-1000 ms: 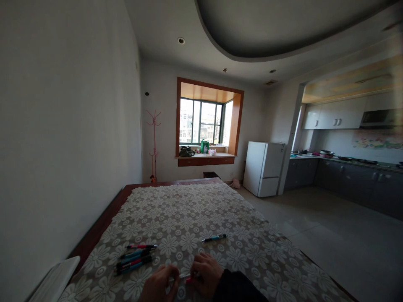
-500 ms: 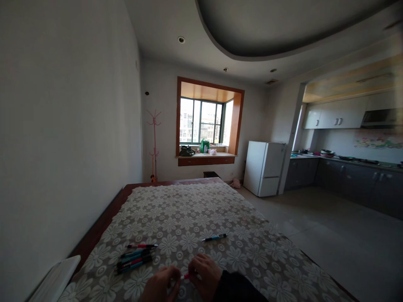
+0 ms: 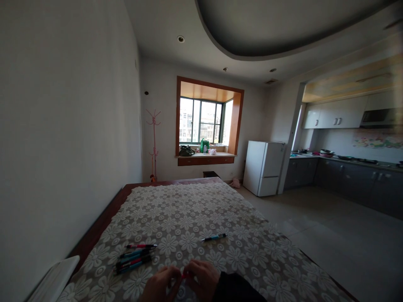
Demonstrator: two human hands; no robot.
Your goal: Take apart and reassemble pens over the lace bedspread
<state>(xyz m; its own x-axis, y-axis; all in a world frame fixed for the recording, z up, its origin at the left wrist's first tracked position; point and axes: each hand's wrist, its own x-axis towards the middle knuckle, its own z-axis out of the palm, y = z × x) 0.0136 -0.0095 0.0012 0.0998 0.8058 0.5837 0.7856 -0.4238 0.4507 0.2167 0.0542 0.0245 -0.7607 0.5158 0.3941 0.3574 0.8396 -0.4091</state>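
Near the table's front edge, my left hand [image 3: 161, 283] and my right hand [image 3: 201, 277] meet, fingertips closed around a small red piece [image 3: 184, 275]. Most of that piece is covered by the fingers, so its full shape is hidden. To the left lies a pile of pens [image 3: 134, 262], blue, black and red, with a red and black pen [image 3: 141, 246] at its far side. Beyond my right hand a single blue pen [image 3: 214, 237] rests on the flowered tablecloth [image 3: 195, 214].
At the left edge by the wall is a white flat object [image 3: 59, 279]. Beyond the table stand a pink coat rack [image 3: 154, 142], a window sill with bags [image 3: 204, 147] and a white refrigerator [image 3: 264, 167]. Kitchen cabinets [image 3: 346, 180] line the right.
My right hand has shifted slightly left, closer to my left hand. The white part that showed between the fingers is now covered, and only red shows.
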